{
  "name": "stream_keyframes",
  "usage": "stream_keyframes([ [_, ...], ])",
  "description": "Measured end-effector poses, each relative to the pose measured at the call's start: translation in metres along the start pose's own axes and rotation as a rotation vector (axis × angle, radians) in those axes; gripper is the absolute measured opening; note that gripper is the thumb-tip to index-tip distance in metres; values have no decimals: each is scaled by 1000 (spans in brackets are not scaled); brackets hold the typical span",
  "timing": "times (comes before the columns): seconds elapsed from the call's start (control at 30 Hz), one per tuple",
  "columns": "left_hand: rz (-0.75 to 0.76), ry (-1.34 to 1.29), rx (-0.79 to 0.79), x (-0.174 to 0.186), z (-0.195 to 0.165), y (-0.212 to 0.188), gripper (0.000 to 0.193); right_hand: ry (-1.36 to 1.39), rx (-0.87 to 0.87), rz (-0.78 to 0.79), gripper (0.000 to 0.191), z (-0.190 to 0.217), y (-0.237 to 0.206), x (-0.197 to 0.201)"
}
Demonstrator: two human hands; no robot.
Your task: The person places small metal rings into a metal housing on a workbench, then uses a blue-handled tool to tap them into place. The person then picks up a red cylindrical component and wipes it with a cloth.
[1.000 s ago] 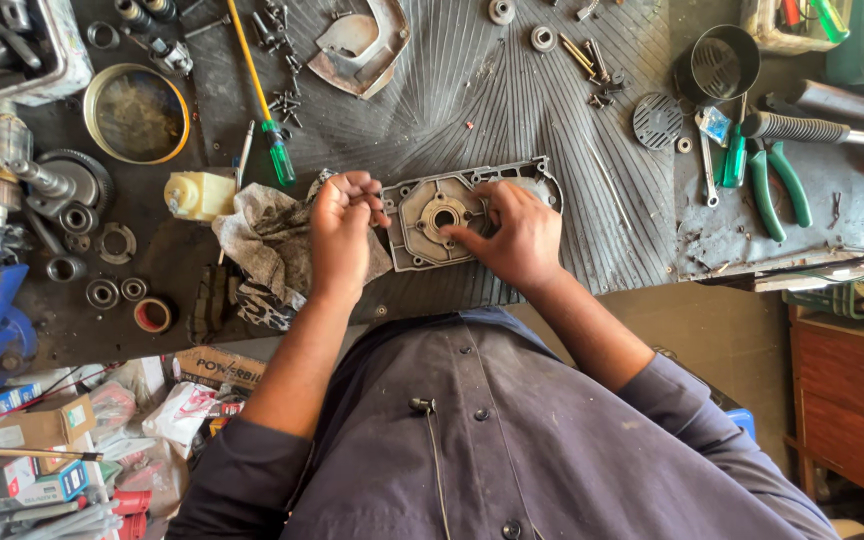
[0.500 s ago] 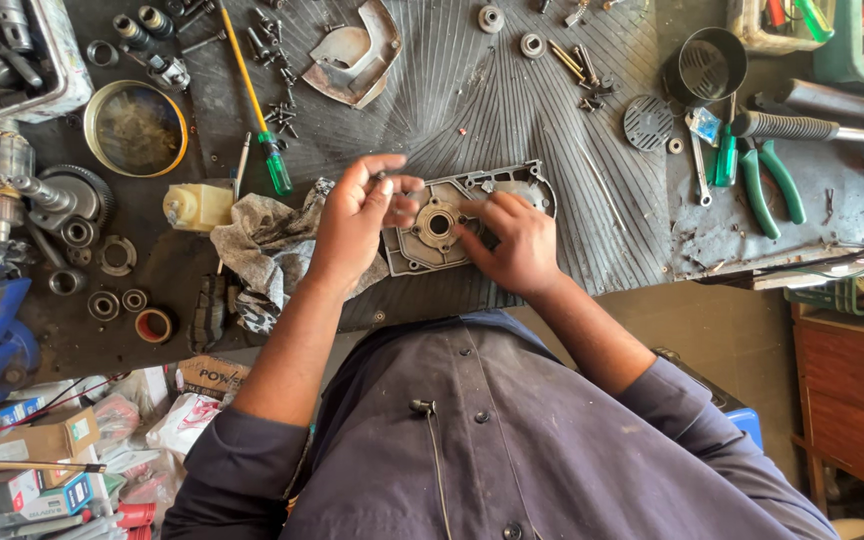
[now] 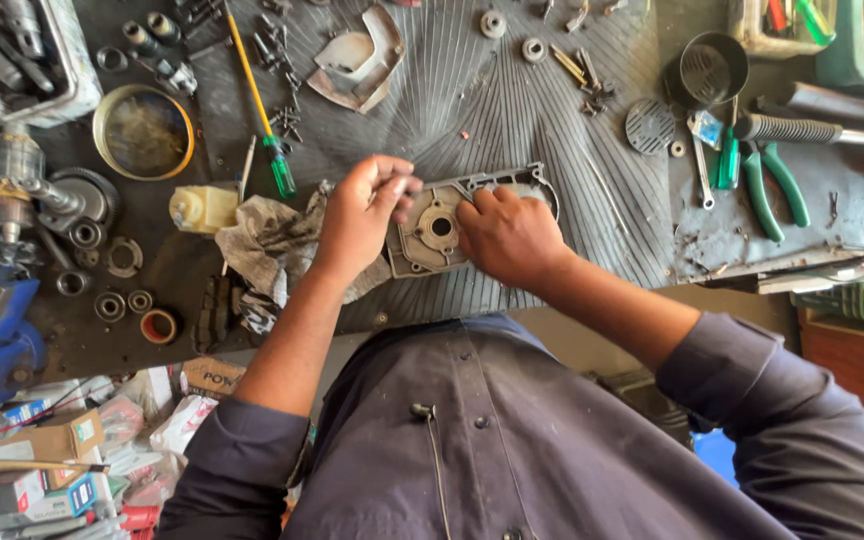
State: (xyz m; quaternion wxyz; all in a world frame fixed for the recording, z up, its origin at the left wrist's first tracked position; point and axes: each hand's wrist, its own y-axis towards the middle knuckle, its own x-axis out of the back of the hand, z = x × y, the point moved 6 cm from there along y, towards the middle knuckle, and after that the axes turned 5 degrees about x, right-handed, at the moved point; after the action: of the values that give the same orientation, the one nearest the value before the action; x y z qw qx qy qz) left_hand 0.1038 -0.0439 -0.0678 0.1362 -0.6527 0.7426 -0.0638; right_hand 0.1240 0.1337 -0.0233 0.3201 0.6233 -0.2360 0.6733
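Left hand (image 3: 357, 215): fingers curled, tips pinching a small part, too small to identify, at the 9 o'clock edge of the grey metal housing cover (image 3: 452, 220). Right hand (image 3: 507, 235): palm down, fingers pressed flat on the cover, steadying it. Cover lies flat on the ribbed rubber mat (image 3: 512, 110), bench centre.

Step judged: fitting or freeing a small fastener; calls for a steady cover.

Rag (image 3: 267, 240) at 9 o'clock; green-handled screwdriver (image 3: 262, 105) at 10; green pliers (image 3: 777, 185) at 3.

Bright even daylight, soft shadows, sharp focus, slight edge distortion.
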Motion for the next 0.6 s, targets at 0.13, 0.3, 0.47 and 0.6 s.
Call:
stream_keyframes([
  [0.13,-56,528,-457,-12,-35,-11,7,-45,-2,27,35,-1,2,-3],
  [0.3,16,759,-700,-26,-48,-16,17,-41,-8,-16,31,-1,-1,-1],
  [0.47,43,716,-680,-24,-41,-14,19,-50,17,-35,36,-1,-1,-1],
  [0.6,62,757,-691,-22,-37,-14,21,18,-19,-113,34,-4,-6,3],
])
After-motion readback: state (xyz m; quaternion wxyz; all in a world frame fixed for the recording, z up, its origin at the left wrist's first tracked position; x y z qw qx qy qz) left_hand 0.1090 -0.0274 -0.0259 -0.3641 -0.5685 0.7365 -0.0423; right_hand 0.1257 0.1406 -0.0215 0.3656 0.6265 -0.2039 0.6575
